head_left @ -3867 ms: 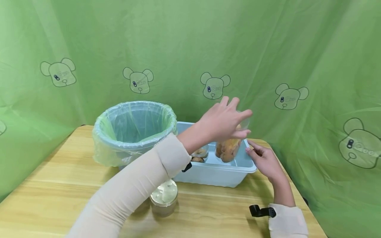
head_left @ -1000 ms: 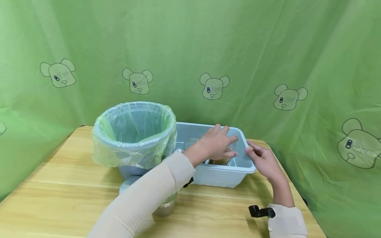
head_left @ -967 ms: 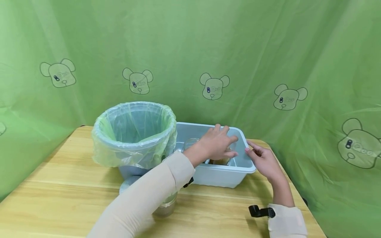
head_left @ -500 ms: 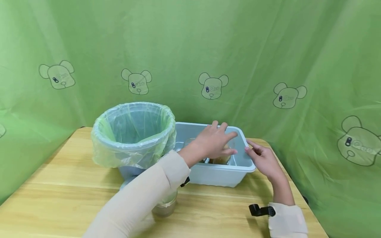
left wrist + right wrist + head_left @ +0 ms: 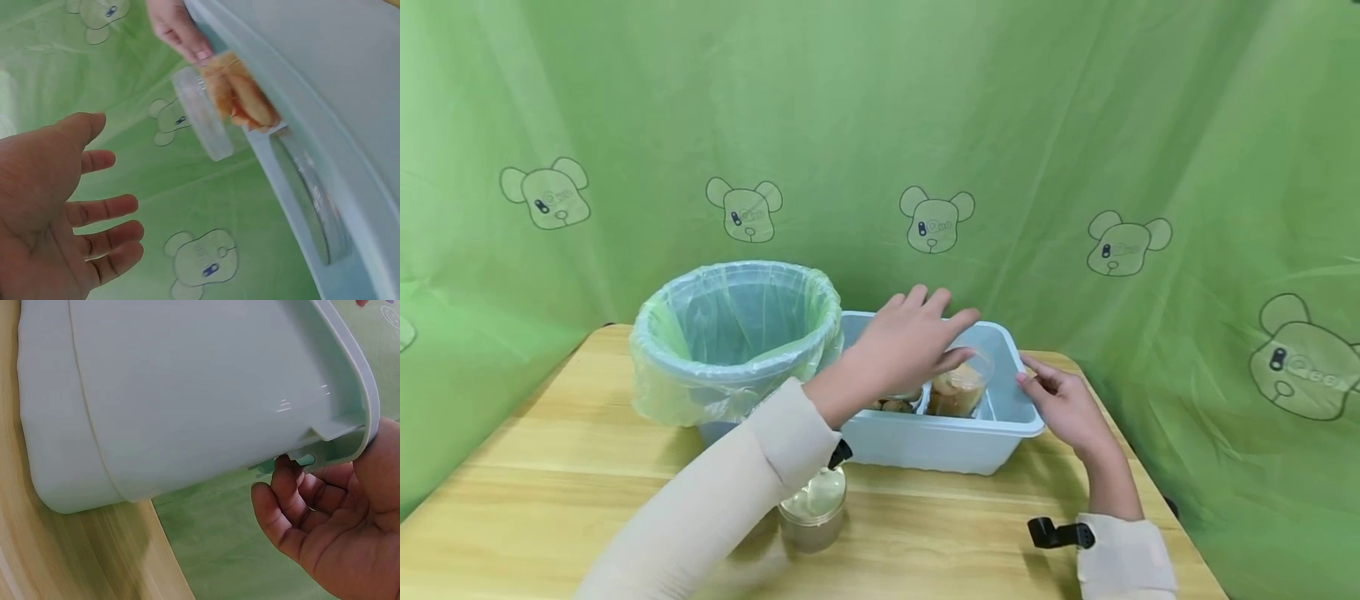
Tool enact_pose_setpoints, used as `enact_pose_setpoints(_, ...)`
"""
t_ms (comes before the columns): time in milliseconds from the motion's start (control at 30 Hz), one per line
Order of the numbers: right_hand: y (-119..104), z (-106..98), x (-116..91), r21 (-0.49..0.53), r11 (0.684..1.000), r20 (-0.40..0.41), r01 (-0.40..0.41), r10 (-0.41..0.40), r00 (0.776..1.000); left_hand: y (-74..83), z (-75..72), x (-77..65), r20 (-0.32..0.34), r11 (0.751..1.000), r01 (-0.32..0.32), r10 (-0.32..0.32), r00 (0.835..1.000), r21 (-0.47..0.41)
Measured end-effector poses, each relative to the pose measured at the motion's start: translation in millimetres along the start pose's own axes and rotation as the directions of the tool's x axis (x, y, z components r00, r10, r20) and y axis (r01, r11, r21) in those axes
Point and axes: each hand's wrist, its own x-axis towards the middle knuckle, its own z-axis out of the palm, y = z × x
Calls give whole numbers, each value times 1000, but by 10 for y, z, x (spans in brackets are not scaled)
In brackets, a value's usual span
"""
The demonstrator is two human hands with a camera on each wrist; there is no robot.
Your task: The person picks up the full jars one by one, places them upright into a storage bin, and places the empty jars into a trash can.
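Observation:
My left hand [image 5: 904, 343] hovers over the pale blue plastic bin [image 5: 936, 450], its fingers spread and holding nothing. In the left wrist view that hand [image 5: 62, 209] is apart from a clear jar [image 5: 244, 94] of brown and yellow baked food. The same jar [image 5: 957, 392] stands inside the bin toward its right end. To its left sits a second clear jar [image 5: 895, 406] with dark-speckled cookies, partly hidden by my left hand. My right hand [image 5: 1070, 410] grips the bin's right end, thumb over the rim [image 5: 369, 394] and fingers curled beneath it.
Left of the bin stands a round bucket [image 5: 737, 367] lined with a thin yellow-green bag. A jar with a shiny lid [image 5: 812, 512] is on the wooden table [image 5: 925, 533] in front, partly behind my left forearm. A green curtain [image 5: 850, 108] hangs behind.
The jar of baked food was lowered into the bin by my left hand. That hand has since let go and drawn back to the left. My right hand stays at the bin's end.

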Motion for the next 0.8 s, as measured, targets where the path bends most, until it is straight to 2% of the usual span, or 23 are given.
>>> enact_pose_setpoints(267, -14, 7, -7, -5, 1000, -11, 1, -1, 1000, -162, -211, -272, -56, 1000, 23, -23, 998, -10)
enact_pose_setpoints(567, -31, 0, -18, 1, 1000, 0, -7, 7, 1000, -498, -338, -681, -161, 996, 31, -44, 986, -83)
enact_pose_setpoints(667, -36, -7, -18, 0, 1000, -7, -8, 8, 1000, -636, -350, -826, -193, 994, 53, -71, 979, -98)
enact_pose_setpoints(800, -30, 5, -11, 10, 1000, -9, -16, 16, 1000, -851, -357, -1054, -230, 981, 104, -140, 963, -162)
